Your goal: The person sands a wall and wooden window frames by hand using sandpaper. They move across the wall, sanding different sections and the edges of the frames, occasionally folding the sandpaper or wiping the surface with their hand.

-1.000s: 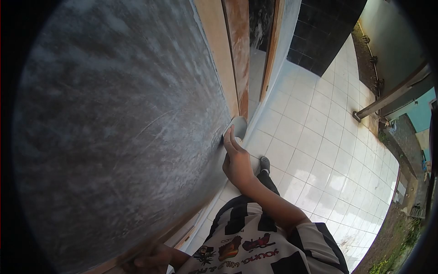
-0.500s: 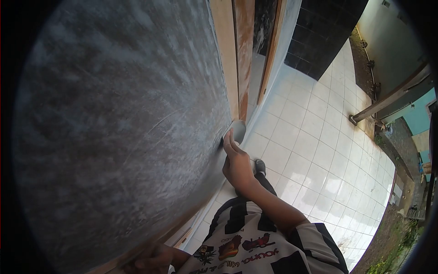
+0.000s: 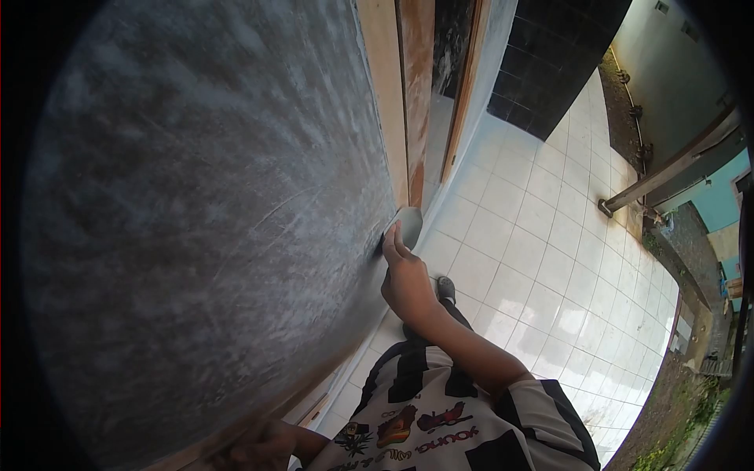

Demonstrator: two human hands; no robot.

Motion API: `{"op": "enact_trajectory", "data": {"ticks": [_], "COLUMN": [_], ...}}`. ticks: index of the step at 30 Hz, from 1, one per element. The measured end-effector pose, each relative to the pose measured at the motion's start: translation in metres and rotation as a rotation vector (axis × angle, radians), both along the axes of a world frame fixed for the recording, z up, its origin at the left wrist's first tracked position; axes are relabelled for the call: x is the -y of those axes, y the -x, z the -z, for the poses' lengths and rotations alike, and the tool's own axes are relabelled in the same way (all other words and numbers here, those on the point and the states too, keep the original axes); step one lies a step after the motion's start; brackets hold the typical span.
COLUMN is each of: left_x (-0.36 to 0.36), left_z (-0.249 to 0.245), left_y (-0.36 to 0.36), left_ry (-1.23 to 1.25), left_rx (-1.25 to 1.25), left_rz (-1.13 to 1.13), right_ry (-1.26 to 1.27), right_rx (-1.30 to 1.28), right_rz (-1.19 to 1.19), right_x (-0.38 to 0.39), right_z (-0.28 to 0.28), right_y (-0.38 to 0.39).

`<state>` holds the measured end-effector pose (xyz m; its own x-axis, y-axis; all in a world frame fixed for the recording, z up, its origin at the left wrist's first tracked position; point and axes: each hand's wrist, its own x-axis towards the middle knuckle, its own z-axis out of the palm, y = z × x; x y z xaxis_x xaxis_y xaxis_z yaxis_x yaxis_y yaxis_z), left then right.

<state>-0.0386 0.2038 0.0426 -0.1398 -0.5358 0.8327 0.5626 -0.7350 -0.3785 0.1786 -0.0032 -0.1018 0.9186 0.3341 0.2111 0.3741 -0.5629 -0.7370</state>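
My right hand [image 3: 407,276] is closed on a thin, pale grey sheet [image 3: 409,227], whose rounded free end sticks out past the fingers. The kind of sheet is not clear. Fingers and sheet are against the edge of the large grey wall surface [image 3: 212,196], at the lower end of the wooden door frame [image 3: 385,102]. At the bottom of the view, my left hand [image 3: 259,449] is low beside the wall's wooden lower edge. It is dark and smeared, so its fingers cannot be made out.
White floor tiles [image 3: 542,235] stretch to the right, with my shoe [image 3: 446,288] on them. Black tiles [image 3: 542,63] cover a wall section beyond the doorway. A slanting post [image 3: 667,169] stands at the floor's outer edge, with soil and plants [image 3: 667,439] beyond.
My right hand and the sheet have hardly moved against the wall edge. My left hand has shifted slightly and looks darker. The view has moved very little.
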Motion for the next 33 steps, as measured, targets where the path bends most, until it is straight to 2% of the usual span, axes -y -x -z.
{"op": "enact_trajectory", "data": {"ticks": [4,8,10,11,13,20,23,25,28,32,33], "left_x": [-0.019,-0.060,-0.030,-0.016,0.016,0.015,0.016,0.014,0.014,0.005,0.006], "left_z": [-0.035,0.037,0.053,0.049,0.016,0.016,0.015,0.020,0.026,0.034,0.042], "left_y": [-0.006,0.026,0.032,0.034,0.014,0.005,0.009,0.012,0.014,0.029,0.030], "left_ry": [-0.625,-0.654,0.220,0.220,0.448,0.427,0.413,0.476,0.563,0.461,0.613], "left_rx": [0.075,0.265,0.080,0.075,-0.143,-0.064,-0.134,-0.094,-0.113,-0.224,-0.103], "left_rz": [-0.343,-0.363,0.463,0.463,0.247,0.270,0.207,0.257,0.261,0.180,0.222], "right_ry": [0.086,0.096,0.167,0.166,0.152,0.200,0.210,0.208,0.222,0.261,0.239], "right_rx": [-0.049,-0.056,-0.133,-0.138,-0.068,-0.114,-0.155,-0.141,-0.116,-0.175,-0.138], "right_rz": [0.047,-0.016,0.028,0.028,-0.008,0.046,-0.018,0.044,-0.011,0.000,0.014], "right_x": [0.001,-0.001,0.000,0.001,0.000,0.001,-0.001,0.001,0.002,0.002,0.002], "right_z": [-0.006,-0.013,-0.006,-0.005,-0.005,-0.011,-0.012,-0.004,-0.007,-0.007,-0.003], "right_y": [-0.011,-0.004,-0.019,-0.013,-0.006,-0.019,-0.012,-0.025,-0.015,-0.020,-0.020]}}
